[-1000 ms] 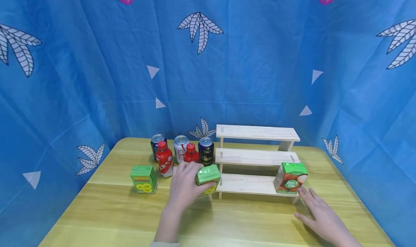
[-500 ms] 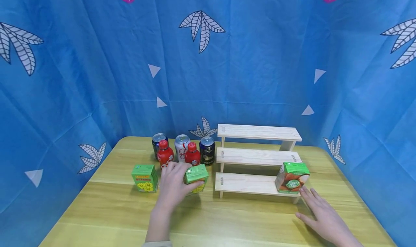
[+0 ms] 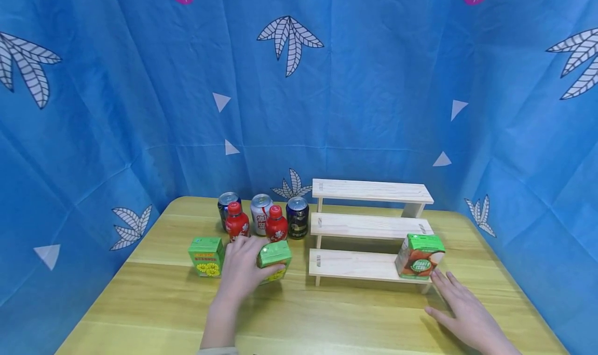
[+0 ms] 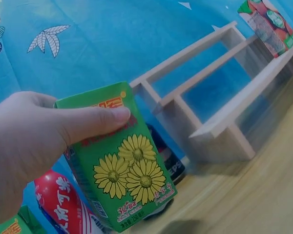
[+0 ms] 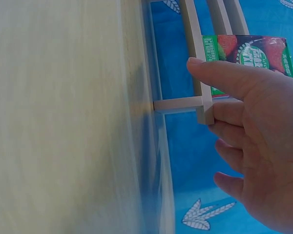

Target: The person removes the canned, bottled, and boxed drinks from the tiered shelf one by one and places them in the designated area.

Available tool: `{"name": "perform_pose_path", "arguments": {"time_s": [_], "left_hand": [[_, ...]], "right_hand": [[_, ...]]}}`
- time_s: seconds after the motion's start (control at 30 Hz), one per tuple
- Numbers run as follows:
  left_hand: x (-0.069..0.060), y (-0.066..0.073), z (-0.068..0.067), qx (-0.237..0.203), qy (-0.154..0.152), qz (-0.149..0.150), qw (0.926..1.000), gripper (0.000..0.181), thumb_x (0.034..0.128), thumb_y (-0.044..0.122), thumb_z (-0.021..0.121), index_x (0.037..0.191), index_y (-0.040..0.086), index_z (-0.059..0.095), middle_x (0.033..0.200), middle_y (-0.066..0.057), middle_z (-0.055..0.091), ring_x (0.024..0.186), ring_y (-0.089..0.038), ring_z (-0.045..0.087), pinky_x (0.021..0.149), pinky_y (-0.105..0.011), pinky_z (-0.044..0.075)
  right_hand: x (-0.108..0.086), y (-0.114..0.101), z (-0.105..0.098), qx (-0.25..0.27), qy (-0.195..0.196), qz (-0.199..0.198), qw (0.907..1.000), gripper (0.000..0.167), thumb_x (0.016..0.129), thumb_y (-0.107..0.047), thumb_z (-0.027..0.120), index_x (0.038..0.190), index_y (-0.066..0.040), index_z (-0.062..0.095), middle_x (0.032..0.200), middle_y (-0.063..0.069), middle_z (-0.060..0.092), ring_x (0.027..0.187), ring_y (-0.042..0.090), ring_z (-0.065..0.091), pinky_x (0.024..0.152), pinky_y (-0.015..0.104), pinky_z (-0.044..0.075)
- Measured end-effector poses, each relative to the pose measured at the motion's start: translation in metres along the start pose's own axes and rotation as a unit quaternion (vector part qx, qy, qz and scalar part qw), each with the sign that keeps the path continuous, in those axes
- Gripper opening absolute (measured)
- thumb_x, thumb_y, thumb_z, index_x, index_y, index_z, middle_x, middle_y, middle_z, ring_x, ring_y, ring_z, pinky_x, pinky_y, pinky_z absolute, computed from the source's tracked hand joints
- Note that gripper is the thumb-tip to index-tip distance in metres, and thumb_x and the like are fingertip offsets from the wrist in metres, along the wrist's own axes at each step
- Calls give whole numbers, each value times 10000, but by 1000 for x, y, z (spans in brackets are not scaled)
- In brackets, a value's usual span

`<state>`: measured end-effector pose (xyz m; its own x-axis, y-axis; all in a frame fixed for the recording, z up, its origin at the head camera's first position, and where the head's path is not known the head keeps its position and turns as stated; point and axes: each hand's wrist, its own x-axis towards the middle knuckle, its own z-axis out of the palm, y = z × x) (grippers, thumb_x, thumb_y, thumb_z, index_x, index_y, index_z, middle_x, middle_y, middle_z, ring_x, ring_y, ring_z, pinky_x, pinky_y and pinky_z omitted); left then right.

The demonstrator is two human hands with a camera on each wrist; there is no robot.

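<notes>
My left hand (image 3: 239,265) grips a green drink carton (image 4: 129,165) printed with yellow flowers, its thumb across the front in the left wrist view. The carton is tilted in that view and is just in front of a red bottle (image 3: 276,224). A second green flower carton (image 3: 206,257) stands on the table to the left of this hand. My right hand (image 3: 462,308) is beside the right end of the lowest board of a wooden shelf (image 3: 357,264), fingers extended and relaxed. On that end stands a green-topped carton with red fruit (image 3: 419,257), close to the fingertips.
Behind the left hand stand another red bottle (image 3: 237,222), a dark blue can (image 3: 228,202), a white can (image 3: 260,212) and a black can (image 3: 297,218). The shelf rises in three steps toward the blue curtain (image 3: 374,100) behind the wooden table (image 3: 327,324).
My left hand has moved left with the flower carton, away from the shelf's left end. My right hand and the fruit carton have stayed in place.
</notes>
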<state>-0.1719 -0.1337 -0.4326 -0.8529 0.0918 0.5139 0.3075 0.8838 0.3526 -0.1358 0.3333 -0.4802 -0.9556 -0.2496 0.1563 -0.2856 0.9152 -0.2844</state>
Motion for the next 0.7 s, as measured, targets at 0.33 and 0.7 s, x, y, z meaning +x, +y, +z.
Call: {"name": "perform_pose_path", "arguments": {"time_s": [0.33,0.7], "left_hand": [[-1,-17,-2,101,-43,246,9996,559,621,492,874,1050,203,662,979,70,672,912,-140,453,819,-341,353],[-4,-41,-4,555,102,973,9937,551,625,495,871,1031,191,656,965,56,676,912,-153,495,798,-338,375]], "right_hand": [[0,-1,-1,20,9,13,10000,814,855,-431,700,1447,39,398,1492,277,383,1357,524,333,1026,667,311],[-1,1,1,26,101,-28,9999,823,847,-425,707,1452,34,391,1495,273,381,1388,504,304,1028,648,315]]}}
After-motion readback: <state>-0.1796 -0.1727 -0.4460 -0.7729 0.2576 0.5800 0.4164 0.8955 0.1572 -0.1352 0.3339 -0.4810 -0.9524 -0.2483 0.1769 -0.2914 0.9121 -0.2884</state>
